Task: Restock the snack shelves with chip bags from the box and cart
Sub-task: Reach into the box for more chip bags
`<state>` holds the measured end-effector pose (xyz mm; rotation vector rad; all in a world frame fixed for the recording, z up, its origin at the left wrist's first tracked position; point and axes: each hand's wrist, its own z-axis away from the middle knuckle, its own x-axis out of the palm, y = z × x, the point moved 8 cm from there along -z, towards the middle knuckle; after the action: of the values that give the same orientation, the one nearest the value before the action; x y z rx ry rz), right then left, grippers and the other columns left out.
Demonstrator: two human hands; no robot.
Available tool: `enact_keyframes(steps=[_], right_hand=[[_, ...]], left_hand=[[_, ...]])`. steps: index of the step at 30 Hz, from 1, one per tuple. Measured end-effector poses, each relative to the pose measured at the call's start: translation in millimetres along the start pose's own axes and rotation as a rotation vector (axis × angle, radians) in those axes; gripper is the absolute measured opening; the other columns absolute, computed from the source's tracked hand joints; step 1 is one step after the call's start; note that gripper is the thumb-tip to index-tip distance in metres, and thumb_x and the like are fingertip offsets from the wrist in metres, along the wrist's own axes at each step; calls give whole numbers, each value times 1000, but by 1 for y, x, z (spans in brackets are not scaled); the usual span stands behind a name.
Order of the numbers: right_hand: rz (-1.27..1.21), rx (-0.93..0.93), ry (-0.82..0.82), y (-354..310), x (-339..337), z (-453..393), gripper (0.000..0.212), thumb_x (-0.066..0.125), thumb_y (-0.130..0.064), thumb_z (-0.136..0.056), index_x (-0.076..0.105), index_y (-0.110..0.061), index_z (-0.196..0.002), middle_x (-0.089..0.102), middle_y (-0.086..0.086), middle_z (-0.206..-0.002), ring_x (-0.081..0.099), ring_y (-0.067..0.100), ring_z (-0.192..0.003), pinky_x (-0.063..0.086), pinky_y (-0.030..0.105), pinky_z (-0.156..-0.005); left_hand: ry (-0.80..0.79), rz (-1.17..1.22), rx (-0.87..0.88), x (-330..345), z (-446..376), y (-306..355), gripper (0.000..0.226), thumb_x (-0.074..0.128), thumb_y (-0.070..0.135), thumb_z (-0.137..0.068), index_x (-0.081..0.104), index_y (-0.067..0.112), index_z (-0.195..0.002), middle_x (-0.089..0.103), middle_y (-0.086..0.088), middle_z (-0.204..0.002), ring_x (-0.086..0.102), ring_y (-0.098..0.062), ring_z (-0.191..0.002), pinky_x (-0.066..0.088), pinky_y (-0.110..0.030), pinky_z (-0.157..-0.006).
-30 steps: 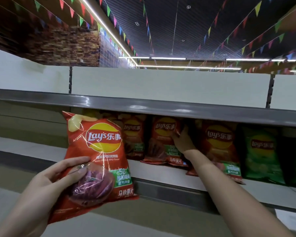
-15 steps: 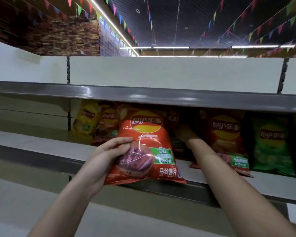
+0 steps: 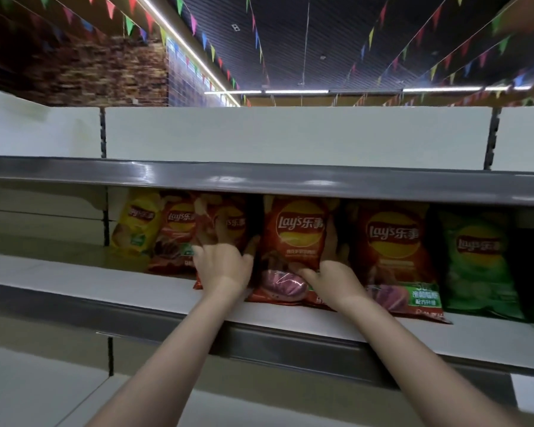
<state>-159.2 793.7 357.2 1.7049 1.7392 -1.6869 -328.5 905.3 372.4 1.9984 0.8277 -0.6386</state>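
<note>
Red chip bag [image 3: 296, 241] stands upright on the shelf [image 3: 111, 280], between another red bag [image 3: 225, 229] and a larger red one [image 3: 393, 257]. Left hand [image 3: 224, 266] presses along its left edge, fingers mostly straight; right hand [image 3: 332, 277] pinches its lower right side. Best seated by sliding it straight back, base flat, label forward, without crushing neighbours. Green bag [image 3: 478, 263] sits further right.

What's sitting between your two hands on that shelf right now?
In the head view, one red chip bag stands upright between the left hand and the right hand, each touching one side of it.
</note>
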Motion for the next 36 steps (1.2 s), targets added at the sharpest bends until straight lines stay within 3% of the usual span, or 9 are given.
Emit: enact_keyframes(steps=[3,7,11,14,17,21,26,32,36], right_hand=[[12,23,-61,7,7,-4,46,55,-48,-95,57,-4,-109,53,28,-111,59,28,-87,39,20,-59],[-145,-30,-78,-1,-2,10,51,58,-47,-93,38,-14,-60,35,-1,-54,35,10,-47,27,19,-45],[-100,-76,-91,-8,-2,15,50,56,-51,-92,45,-10,-65,38,-1,-58,39,12,-52,30,25,-52],[-80,-106,-83,-14,-2,11,46,52,-47,-96,58,-4,-113,57,11,-96,60,25,-94,44,31,-78],[-141,-108,-34,-15,-2,8,93,57,-44,-94,-11,-22,-155,21,17,-152,39,36,-133,39,37,-102],[-14,-71,-52,-4,2,8,62,53,-57,-91,54,-2,-119,61,18,-103,60,27,-86,43,31,-71],[-27,-20,-22,-10,-5,23,62,52,-63,-85,36,-9,-58,40,6,-53,39,18,-49,32,32,-53],[16,31,75,-11,-12,28,109,44,-82,-62,44,-1,-134,54,20,-131,62,23,-88,44,27,-68],[50,67,206,-18,-10,30,113,35,-88,-63,43,1,-131,60,23,-109,59,32,-83,46,33,-67]], left_hand=[[-94,208,85,19,-30,-17,83,46,58,-90,16,14,-153,12,-21,-159,15,-38,-143,19,-44,-116],[-187,275,251,30,-54,-32,113,73,38,-82,-21,34,-144,-11,-13,-161,3,-30,-149,17,-45,-119],[-474,184,-19,30,-58,-70,83,55,46,-93,9,12,-154,18,-14,-159,21,-31,-145,21,-36,-115],[-569,296,-151,36,-69,-89,75,62,44,-89,40,-8,-139,37,-19,-151,34,-31,-140,31,-32,-113],[-481,383,-65,31,-66,-82,80,65,36,-90,23,3,-150,36,-16,-151,35,-32,-139,34,-34,-110],[-391,446,221,11,-58,-61,94,68,32,-88,-2,53,-148,26,-1,-157,28,-25,-143,29,-39,-113],[-370,522,100,23,-64,-60,91,71,34,-86,13,16,-154,37,-3,-150,42,-23,-131,34,-36,-111],[-262,615,326,12,-77,-53,118,80,24,-77,-12,31,-151,23,-6,-157,30,-25,-142,30,-33,-114],[-341,641,372,19,-68,-51,109,73,25,-85,-11,28,-153,22,-3,-158,28,-21,-142,24,-18,-102]])
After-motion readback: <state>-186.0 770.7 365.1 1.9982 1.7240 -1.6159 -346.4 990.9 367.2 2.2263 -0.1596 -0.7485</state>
